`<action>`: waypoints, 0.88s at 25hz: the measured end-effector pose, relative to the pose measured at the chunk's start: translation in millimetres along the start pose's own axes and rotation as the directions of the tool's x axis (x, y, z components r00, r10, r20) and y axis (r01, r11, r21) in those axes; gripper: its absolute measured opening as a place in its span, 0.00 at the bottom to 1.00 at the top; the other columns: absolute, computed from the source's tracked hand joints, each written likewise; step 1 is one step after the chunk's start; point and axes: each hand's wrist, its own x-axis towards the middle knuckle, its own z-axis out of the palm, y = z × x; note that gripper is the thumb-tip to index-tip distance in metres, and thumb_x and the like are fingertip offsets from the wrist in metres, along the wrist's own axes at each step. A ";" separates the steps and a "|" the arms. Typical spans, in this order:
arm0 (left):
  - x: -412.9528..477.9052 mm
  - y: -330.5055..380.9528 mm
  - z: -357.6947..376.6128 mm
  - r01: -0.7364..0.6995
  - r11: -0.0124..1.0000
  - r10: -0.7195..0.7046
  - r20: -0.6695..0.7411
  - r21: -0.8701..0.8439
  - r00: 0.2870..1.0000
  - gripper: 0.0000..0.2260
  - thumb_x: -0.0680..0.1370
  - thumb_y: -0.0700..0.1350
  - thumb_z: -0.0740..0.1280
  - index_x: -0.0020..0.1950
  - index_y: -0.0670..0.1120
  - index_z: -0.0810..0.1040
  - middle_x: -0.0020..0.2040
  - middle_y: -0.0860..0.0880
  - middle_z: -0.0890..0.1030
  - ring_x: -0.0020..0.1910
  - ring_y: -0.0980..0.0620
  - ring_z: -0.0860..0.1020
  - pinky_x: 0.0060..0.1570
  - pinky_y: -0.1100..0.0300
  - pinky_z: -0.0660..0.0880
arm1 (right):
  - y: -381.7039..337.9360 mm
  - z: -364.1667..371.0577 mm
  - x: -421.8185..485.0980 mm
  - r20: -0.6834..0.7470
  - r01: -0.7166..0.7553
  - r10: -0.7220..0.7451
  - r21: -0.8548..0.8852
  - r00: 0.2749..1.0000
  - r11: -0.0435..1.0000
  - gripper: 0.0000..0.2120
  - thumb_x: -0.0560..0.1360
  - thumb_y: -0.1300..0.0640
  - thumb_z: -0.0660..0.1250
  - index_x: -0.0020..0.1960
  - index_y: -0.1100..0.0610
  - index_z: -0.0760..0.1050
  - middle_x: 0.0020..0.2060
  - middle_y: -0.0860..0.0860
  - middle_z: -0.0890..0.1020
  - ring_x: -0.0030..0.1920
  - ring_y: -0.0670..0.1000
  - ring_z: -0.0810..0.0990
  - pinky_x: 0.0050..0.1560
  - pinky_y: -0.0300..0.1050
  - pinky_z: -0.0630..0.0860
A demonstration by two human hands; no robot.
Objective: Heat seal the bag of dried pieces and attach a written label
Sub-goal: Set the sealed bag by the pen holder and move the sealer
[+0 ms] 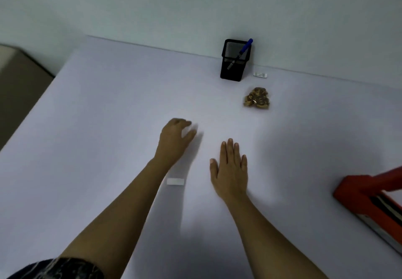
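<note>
A pale bench (97, 126) meets a plain wall. The left hand (174, 136) has blurred, loosely curled fingers grasping nothing. The right hand (230, 170) is flat, its fingers straight and released. One bag of dried pieces (257, 98) lies beyond the right fingers. There are two white labels: the near label (175, 181) beside the left wrist and the far label (260, 75) past the bag. One black mesh pen holder (231, 70) holds one blue pen (244, 49). One red heat sealer (356, 189) lies right of the right fingers.

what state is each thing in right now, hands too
bag of dried pieces: lying flat, untouched
mesh pen holder: upright
blue pen: leaning inside it
white label: lying flat, looks blank
heat sealer: arm raised
left hand: fingers loosely curled, empty
right hand: fingers straight, empty
</note>
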 end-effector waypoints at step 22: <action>-143.4 -41.9 31.5 0.157 0.987 -0.158 -0.275 -0.027 0.948 0.04 0.75 0.36 0.66 0.46 0.38 0.79 0.42 0.41 0.80 0.42 0.43 0.75 0.40 0.54 0.73 | -35.2 37.0 -87.5 -0.110 0.015 -0.014 0.011 0.994 1.000 0.29 0.76 0.45 0.46 0.72 0.60 0.61 0.72 0.58 0.64 0.72 0.59 0.61 0.68 0.62 0.60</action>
